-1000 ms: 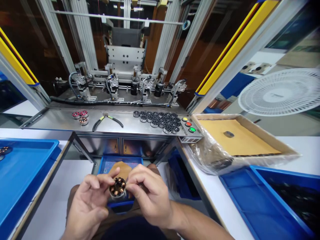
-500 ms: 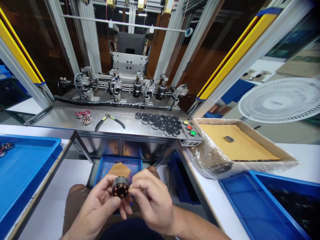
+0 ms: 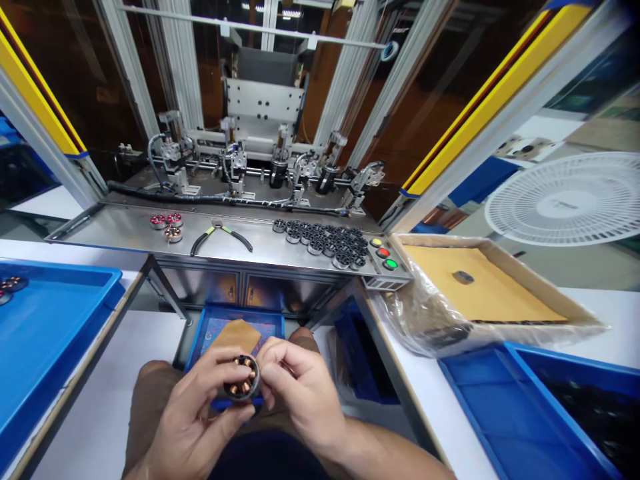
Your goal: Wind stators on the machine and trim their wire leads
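My left hand [image 3: 200,407] grips a round motor stator [image 3: 242,379] with copper windings, held above my lap. Its wound face is turned up toward me, and one fingertip lies across the top. Close against the stator's right edge, my right hand [image 3: 303,390] is closed in a pinch. Whatever sits between those fingertips is too small to make out. Below both hands, a blue tray [image 3: 281,323] on the floor holds a piece of brown paper [image 3: 235,335].
On the metal ledge lie several black stator cores [image 3: 325,241], cutting pliers [image 3: 220,235] and three wound stators [image 3: 173,233]. A winding machine [image 3: 265,160] stands behind. Blue bins [image 3: 50,333] flank me. To the right are a paper-lined box [image 3: 505,287] and a white fan [image 3: 565,200].
The stator has tilted so its wound face shows more upward, and my left fingers have shifted over its top. My right hand stays pinched at its edge. The view has shifted slightly.
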Available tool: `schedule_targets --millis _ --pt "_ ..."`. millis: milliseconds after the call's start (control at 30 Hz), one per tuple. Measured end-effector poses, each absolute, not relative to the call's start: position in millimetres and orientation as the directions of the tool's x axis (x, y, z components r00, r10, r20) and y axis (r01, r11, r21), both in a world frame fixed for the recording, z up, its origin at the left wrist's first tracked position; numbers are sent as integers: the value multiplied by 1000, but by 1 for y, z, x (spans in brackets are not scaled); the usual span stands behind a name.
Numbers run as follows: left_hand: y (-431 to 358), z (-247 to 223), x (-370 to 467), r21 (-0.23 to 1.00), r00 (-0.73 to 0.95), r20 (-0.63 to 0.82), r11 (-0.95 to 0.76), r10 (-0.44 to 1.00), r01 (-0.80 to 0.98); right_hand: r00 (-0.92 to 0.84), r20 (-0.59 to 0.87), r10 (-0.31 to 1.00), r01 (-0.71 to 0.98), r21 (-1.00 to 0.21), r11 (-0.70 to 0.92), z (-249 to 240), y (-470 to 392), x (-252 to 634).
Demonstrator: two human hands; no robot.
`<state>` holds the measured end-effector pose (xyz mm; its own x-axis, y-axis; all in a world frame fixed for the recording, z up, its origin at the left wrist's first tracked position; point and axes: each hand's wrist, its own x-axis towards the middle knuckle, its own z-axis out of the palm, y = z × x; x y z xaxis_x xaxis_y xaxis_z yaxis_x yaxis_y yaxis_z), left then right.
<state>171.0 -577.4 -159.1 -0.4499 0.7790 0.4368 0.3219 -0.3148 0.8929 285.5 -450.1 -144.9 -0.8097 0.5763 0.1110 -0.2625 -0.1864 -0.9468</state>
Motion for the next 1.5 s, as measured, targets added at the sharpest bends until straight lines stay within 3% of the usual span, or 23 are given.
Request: schedule_targets --millis 100,267,500,867,967,1067,1133,1200,1267,1333,1400,1500 --pt "-577 -159 174 864 -477 479 -298 737 406 -875 -53 481 -200 -866 -459 -156 -449 282" --pt "-580 -156 177 915 -565 378 -201 734 351 -885 -123 448 -190 -783 -592 -168 -451 279" --pt "-581 -152 169 862 -522 423 -152 740 483 -885 -148 441 -169 -781 -601 -168 -451 278" --pt "-585 -155 166 883 -451 392 -190 802 429 -886 -87 455 -191 -826 -530 -170 -452 279" --pt "-591 -159 164 944 -428 293 -187 855 271 -877 22 480 -231 -895 -382 -160 -448 281" --pt "-593 -159 164 980 -400 181 -198 898 -1 -799 332 502 -354 -934 54 -143 -440 286" --pt "-589 -157 165 945 -412 113 -225 904 -236 -729 555 400 -410 -823 393 -132 -433 292" --pt "-582 -152 167 872 -377 -31 -159 926 -462 -697 670 255 -425 -672 606 -124 -428 297" --pt "-574 -148 169 776 -192 -183 22 964 -630 -698 701 147 -415 -563 715 -120 -425 301" --pt "-569 -144 170 704 -10 -245 171 970 -690 -696 716 59 -430 -481 764 -117 -422 304" --pt "-567 -141 172 692 12 -261 196 965 -695 -684 730 -15 -460 -414 785 -115 -420 308" --pt "-567 -139 176 714 -90 -296 157 951 -683 -669 739 -85 -461 -322 827 -114 -417 313"
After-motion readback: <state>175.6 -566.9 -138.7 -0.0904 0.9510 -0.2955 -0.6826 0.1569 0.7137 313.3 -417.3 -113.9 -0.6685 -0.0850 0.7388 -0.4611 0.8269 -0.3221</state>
